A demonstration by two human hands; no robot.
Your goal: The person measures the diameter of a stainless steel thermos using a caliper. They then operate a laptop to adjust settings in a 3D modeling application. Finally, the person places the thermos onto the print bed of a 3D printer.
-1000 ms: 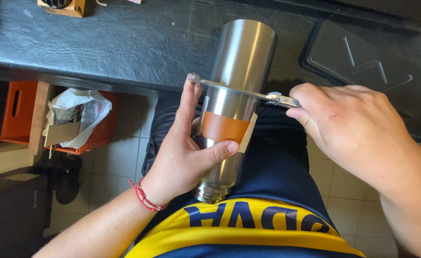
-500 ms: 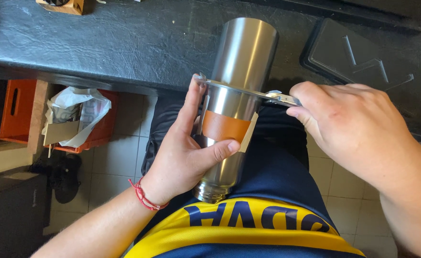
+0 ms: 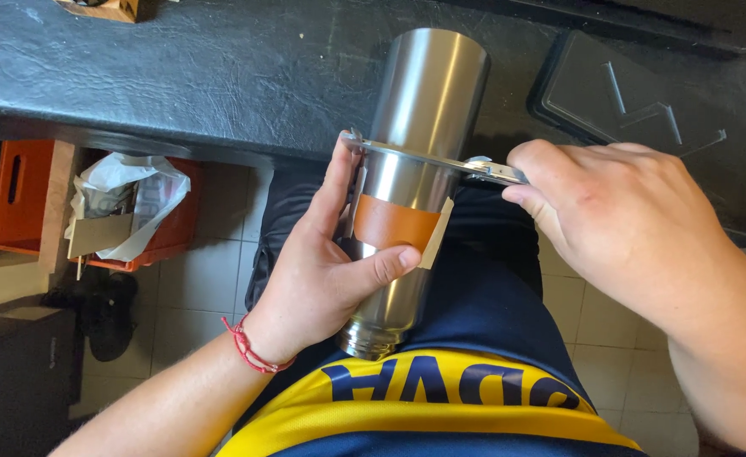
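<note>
Currently the steel tumbler lies tilted across the person's lap, mouth end toward the belly, closed end resting against the edge of the black worktop. Left hand wraps it from the side: thumb pressed on the lower edge of a tan leather band around the middle, fingers curled behind, index tip up by a thin metal tool. Right hand is closed around that tool's handle end; the flat metal strip runs across the tumbler just above the band. Can't tell whether it's a blade, rule or clamp. Risks, as I judge them: polished round steel on a lap is poorly fixed, so side force from the tool could roll or skate it; the strip could slip off the curve toward the left index finger; and the band's loose pale tab at the right could lift or shift if the thumb eases. Worktop is dark and textured, with a black plastic tray at right and a wooden block at the far left. Below: pale tiled floor and an orange crate holding a crumpled white bag.
</note>
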